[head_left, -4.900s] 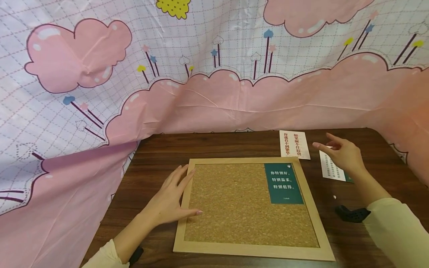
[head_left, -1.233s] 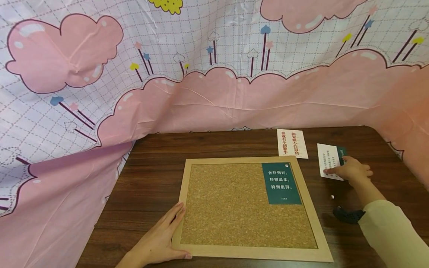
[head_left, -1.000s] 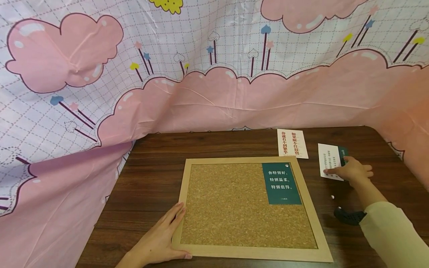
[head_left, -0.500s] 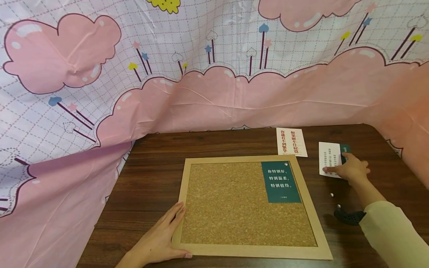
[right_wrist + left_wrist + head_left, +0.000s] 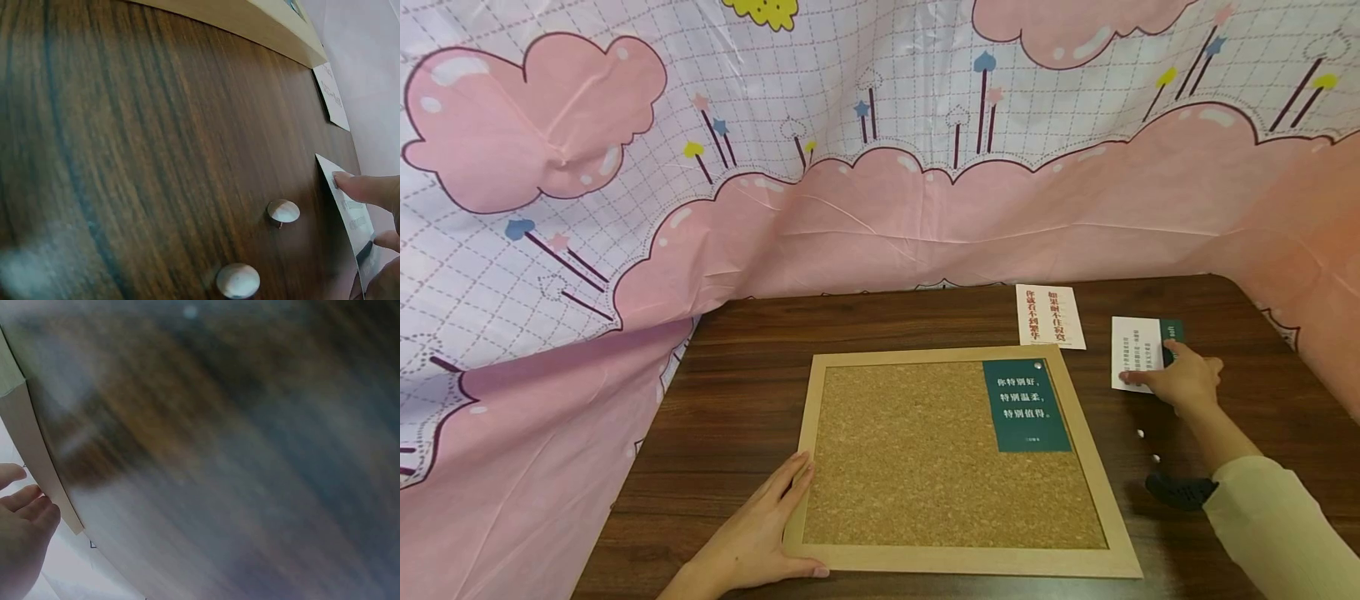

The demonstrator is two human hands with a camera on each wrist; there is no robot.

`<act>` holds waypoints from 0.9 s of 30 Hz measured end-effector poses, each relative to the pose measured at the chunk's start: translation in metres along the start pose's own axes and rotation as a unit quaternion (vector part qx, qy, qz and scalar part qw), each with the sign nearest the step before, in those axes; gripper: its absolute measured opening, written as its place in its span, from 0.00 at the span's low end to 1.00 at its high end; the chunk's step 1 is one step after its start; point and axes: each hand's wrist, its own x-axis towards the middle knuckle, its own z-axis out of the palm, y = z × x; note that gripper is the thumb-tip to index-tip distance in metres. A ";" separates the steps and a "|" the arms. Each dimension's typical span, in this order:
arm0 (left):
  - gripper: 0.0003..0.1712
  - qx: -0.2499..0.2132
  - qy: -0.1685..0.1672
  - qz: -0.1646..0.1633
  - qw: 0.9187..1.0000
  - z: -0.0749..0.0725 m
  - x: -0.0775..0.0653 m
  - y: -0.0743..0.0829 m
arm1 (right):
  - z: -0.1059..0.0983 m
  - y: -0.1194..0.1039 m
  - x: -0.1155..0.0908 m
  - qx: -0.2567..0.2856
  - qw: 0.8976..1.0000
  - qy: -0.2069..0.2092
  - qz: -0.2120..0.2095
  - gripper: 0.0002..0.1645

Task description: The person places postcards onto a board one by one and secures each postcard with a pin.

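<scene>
A wood-framed corkboard (image 5: 925,475) lies on the table, a green card with white writing (image 5: 1030,429) fixed at its upper right by a pin (image 5: 1038,366). At the board's near left corner, my left hand (image 5: 752,525) rests with fingers along the side of the frame and thumb at its front edge. To the right of the board, my right hand (image 5: 1187,379) holds a white card (image 5: 1131,342) with its thumb on the face. A second green card (image 5: 1172,330) shows from under it, partly hidden by the fingers. In the right wrist view the white card (image 5: 340,194) is tilted.
Two white round-headed pushpins (image 5: 1141,433) (image 5: 238,280) lie between the board and my right sleeve. A white card with red writing (image 5: 1051,318) lies behind the board's far right corner. A patterned cloth (image 5: 880,225) hangs behind the table. A black wrist device (image 5: 1180,492) is beside the right sleeve.
From above the cards, my right hand has come down onto them; a wider strip of the second green card now shows. My left hand has slid toward me to the board's near corner.
</scene>
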 end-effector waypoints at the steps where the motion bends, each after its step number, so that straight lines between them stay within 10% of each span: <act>1: 0.70 0.000 0.000 0.001 1.000 0.000 0.000 0.000 | 0.000 0.000 -0.001 0.002 1.000 0.004 -0.002 0.61; 27: 0.70 -0.003 0.000 0.000 1.000 0.000 0.000 0.000 | 0.005 -0.025 -0.024 0.108 0.993 0.033 -0.034 0.51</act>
